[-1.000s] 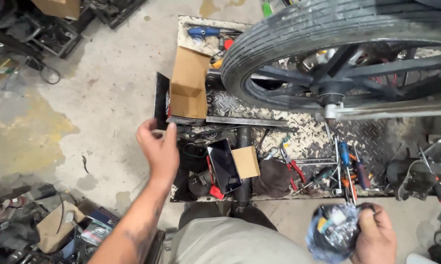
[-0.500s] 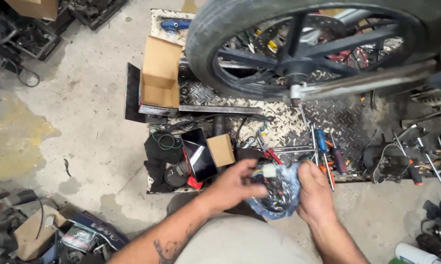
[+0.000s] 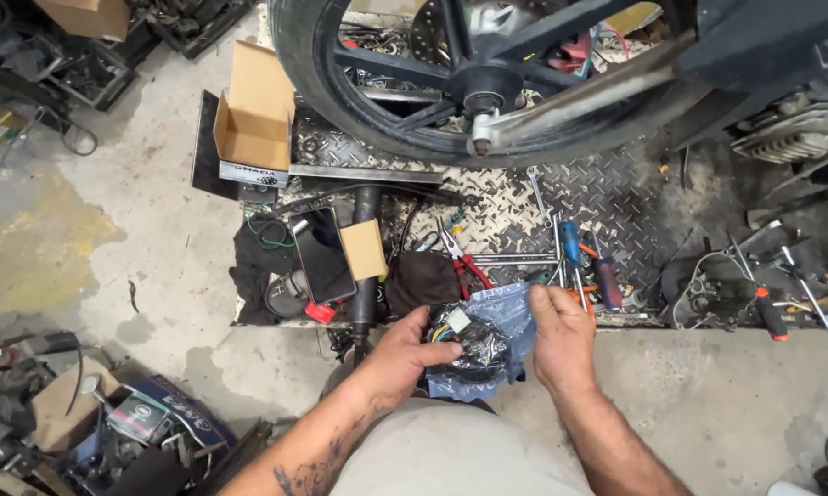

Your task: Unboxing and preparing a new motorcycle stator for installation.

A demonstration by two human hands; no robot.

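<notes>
My left hand (image 3: 403, 356) and my right hand (image 3: 561, 335) both grip a clear bluish plastic bag (image 3: 496, 321) just above my knee. Inside the bag lies a bundle of black wiring (image 3: 473, 347) with a small white connector (image 3: 458, 320) and coloured leads; my left fingers reach into the bag's mouth onto the bundle. My right hand pinches the bag's right edge. Just beyond the bag lie red-handled pliers (image 3: 460, 257) and screwdrivers (image 3: 588, 262) on a metal tread plate (image 3: 515, 207).
A motorcycle wheel (image 3: 450, 83) hangs over the tread plate. An open cardboard box (image 3: 253, 115) stands at the plate's left end; a phone (image 3: 322, 255), a small brown box (image 3: 364, 248) and dark rags lie near my left hand. Tools and parts crowd the right and lower left floor.
My left hand came down from the raised position at left to the bag. The bag shifted from my right side to the centre, and both hands now hold it open.
</notes>
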